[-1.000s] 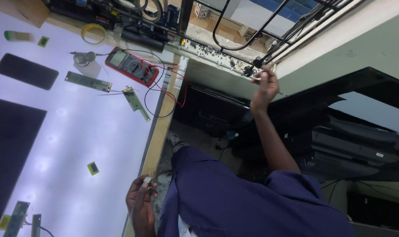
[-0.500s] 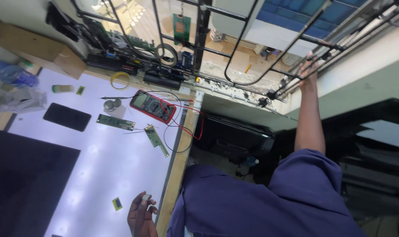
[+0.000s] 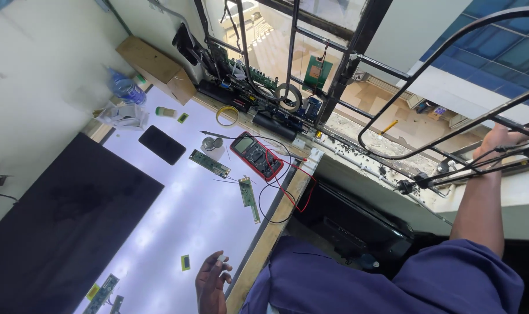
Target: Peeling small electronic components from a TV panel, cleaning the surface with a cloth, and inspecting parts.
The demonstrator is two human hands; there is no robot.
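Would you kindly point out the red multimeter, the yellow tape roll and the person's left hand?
Red multimeter (image 3: 257,155), head view, on its dark front face.
Yellow tape roll (image 3: 218,115), head view, on the ring's left edge.
Left hand (image 3: 211,283), head view, on the back of the hand.

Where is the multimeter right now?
In the head view, the red multimeter lies upper centre on the lit panel, between a green circuit strip and the wooden edge.

Glossy lit panel (image 3: 177,232), matt black metal bars (image 3: 427,64), wooden edge (image 3: 276,227).
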